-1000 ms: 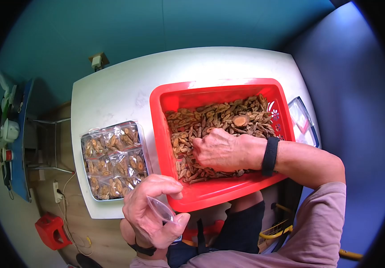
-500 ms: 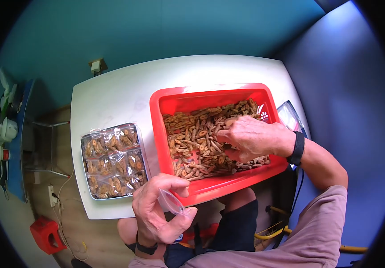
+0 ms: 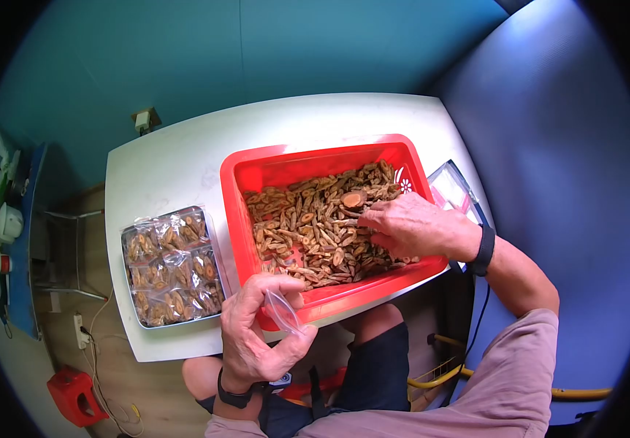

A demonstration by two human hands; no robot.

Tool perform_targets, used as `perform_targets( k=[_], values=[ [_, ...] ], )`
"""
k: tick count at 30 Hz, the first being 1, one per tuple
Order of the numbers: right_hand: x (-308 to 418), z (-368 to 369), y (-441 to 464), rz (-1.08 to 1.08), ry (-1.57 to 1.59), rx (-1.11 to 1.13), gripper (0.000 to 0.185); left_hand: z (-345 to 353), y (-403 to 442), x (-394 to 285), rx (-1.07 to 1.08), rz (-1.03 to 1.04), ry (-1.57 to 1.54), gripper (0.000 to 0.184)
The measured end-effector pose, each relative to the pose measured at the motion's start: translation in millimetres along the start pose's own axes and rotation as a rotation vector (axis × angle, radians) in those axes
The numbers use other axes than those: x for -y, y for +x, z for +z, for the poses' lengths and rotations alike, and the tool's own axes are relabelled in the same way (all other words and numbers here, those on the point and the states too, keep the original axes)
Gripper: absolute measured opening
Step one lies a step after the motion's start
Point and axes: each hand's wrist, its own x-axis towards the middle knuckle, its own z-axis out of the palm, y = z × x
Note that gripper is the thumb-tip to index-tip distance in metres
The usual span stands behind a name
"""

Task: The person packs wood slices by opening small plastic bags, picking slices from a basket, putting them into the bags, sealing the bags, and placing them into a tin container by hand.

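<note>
My left hand [image 3: 260, 328] holds a small clear plastic bag [image 3: 283, 312] between thumb and fingers, its mouth spread apart, by the near left corner of a red plastic basket [image 3: 231, 212]. Dried brown root slices [image 3: 315, 241] lie heaped in the basket. Over the right part of the heap, my right hand [image 3: 421, 226] is closed, fingers curled down among the slices; what is in its fingertips is hidden. A larger round slice [image 3: 353, 198] lies just beyond those fingertips.
Left of the basket, a metal tray [image 3: 216, 281] holds several filled clear bags [image 3: 172, 270] on the white table [image 3: 161, 160]. A flat dark-edged item [image 3: 455, 191] lies to the right. A red plastic stool [image 3: 74, 394] stands on the floor.
My right hand has drawn back slightly toward the near right, uncovering the large round slice. My left hand still holds the bag. The whole view has shifted a little.
</note>
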Motion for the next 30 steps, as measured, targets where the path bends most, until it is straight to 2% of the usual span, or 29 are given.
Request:
perform_targets(
  k=[1, 8, 12, 16, 18, 20, 22, 24, 25, 28, 30],
  values=[
    [1.1, -2.5, -0.1, 0.000, 0.001, 0.002, 0.022, 0.4, -0.4, -2.5, 0.011, -0.054, -0.012, 0.049],
    [4.6, -4.4, 6.7, -0.001, -0.039, 0.098, 0.025, 1.6, 0.7, -5.7, 0.027, -0.060, 0.000, 0.048],
    [2.4, -1.6, 8.4, -0.003, -0.106, 0.158, 0.020, 1.0, 2.6, -0.7, 0.021, 0.002, 0.058, 0.041],
    [-2.2, 1.0, 4.9, 0.022, -0.051, 0.115, 0.015, 0.1, 5.8, -7.0, 0.047, 0.050, 0.089, 0.034],
    [-3.3, 0.4, 1.9, 0.032, 0.107, -0.036, 0.010, 1.7, 5.1, -10.8, 0.043, 0.022, 0.098, 0.035],
    [4.7, -12.3, -2.9, 0.085, 0.210, -0.038, 0.011, 3.5, 5.1, -11.9, 0.039, -0.001, 0.106, 0.037],
    [10.9, -17.9, -8.4, 0.135, 0.309, -0.040, 0.011, 5.5, 5.8, -7.6, 0.040, 0.076, 0.166, 0.035],
    [19.7, -15.7, -17.0, 0.189, 0.621, -0.185, 0.014, 6.3, 7.1, -6.5, 0.045, 0.093, 0.185, 0.034],
    [26.7, -18.6, -21.0, 0.185, 0.612, -0.185, 0.014, 6.9, 7.7, -6.4, 0.052, 0.106, 0.205, 0.033],
    [50.7, -30.0, -33.6, 0.267, 0.965, -0.172, 0.015, 11.3, 6.7, -7.5, 0.043, 0.102, 0.234, 0.031],
    [66.8, -38.2, -38.9, 0.219, 0.879, -0.219, 0.014, 11.9, 7.4, -9.1, 0.046, 0.117, 0.262, 0.031]
  ],
)
